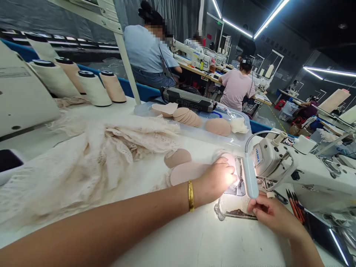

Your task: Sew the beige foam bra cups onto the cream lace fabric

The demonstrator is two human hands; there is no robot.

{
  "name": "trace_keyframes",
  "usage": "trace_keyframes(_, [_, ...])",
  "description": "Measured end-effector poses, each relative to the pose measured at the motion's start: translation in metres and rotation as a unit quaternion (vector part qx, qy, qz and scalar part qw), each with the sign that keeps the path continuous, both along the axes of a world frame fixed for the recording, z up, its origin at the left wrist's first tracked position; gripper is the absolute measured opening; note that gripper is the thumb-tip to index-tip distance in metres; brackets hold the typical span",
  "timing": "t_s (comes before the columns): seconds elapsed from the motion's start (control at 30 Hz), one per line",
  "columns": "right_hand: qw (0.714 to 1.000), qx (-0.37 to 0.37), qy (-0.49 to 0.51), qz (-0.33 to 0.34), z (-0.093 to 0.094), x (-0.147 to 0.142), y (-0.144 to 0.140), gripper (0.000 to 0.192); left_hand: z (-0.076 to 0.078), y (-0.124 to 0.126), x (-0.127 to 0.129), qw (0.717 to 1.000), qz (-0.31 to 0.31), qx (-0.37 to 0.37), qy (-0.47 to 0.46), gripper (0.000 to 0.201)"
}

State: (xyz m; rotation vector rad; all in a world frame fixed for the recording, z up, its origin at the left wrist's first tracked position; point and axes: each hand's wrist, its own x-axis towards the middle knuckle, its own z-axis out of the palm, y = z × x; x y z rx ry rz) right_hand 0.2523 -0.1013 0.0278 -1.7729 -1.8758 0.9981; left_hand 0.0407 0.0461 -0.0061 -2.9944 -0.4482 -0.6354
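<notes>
My left hand (215, 180), with a gold bangle on the wrist, lies flat on a pink foam pad (185, 173) and presses it toward the needle of the white sewing machine (294, 170). The fingers are brightly lit by the machine's lamp (249, 176). A second pink pad (176, 157) lies just behind the first. My right hand (268, 211) rests at the front of the needle plate with its fingers curled at the edge of the work; what it pinches is hidden in the glare.
A heap of cream lace fabric (91, 155) covers the table's left half. Thread cones (93, 87) stand at the back left. A clear tray (200, 128) holds more pink pads. Other people sit at sewing machines behind.
</notes>
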Motion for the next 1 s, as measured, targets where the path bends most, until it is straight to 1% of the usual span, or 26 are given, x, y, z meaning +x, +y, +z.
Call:
trace_keyframes(0.07, [1.000, -0.006, -0.005, 0.029, 0.006, 0.001, -0.002, 0.023, -0.002, -0.005, -0.001, 1.000, -0.014, -0.008, 0.015, 0.014])
trace_keyframes(0.17, [0.999, -0.012, -0.003, 0.030, 0.008, -0.001, -0.002, 0.024, -0.004, -0.013, -0.002, 0.999, -0.033, -0.018, 0.021, 0.013])
trace_keyframes(0.3, [0.999, -0.031, 0.008, 0.032, 0.007, 0.000, -0.002, 0.025, -0.009, -0.018, 0.000, 0.998, -0.061, -0.020, 0.018, 0.010])
trace_keyframes(0.37, [0.999, -0.033, 0.018, 0.027, 0.006, 0.001, -0.002, 0.024, -0.011, -0.018, 0.001, 0.998, -0.067, -0.018, 0.011, 0.012])
trace_keyframes(0.5, [0.999, -0.040, 0.035, 0.002, 0.002, 0.003, -0.001, 0.019, -0.010, -0.018, 0.003, 0.998, -0.054, -0.014, 0.013, 0.012])
trace_keyframes(0.6, [0.998, -0.048, 0.030, -0.024, -0.002, 0.003, 0.000, 0.017, -0.010, -0.018, 0.003, 0.998, -0.055, -0.016, 0.015, 0.013])
trace_keyframes(0.67, [0.998, -0.043, 0.023, -0.029, -0.004, 0.002, 0.000, 0.016, -0.012, -0.016, 0.003, 0.998, -0.062, -0.012, 0.002, 0.014])
trace_keyframes(0.77, [1.000, -0.013, 0.001, -0.029, -0.007, -0.001, 0.002, 0.015, -0.018, -0.011, 0.005, 0.997, -0.075, -0.007, -0.014, 0.017])
trace_keyframes(0.9, [0.995, 0.064, -0.060, -0.056, -0.015, -0.001, 0.005, 0.019, -0.026, -0.005, 0.007, 0.996, -0.086, -0.004, -0.011, 0.016])
trace_keyframes(1.0, [0.986, 0.117, -0.094, -0.068, -0.022, 0.001, 0.008, 0.026, -0.025, -0.005, 0.009, 0.997, -0.069, -0.015, -0.002, 0.014])
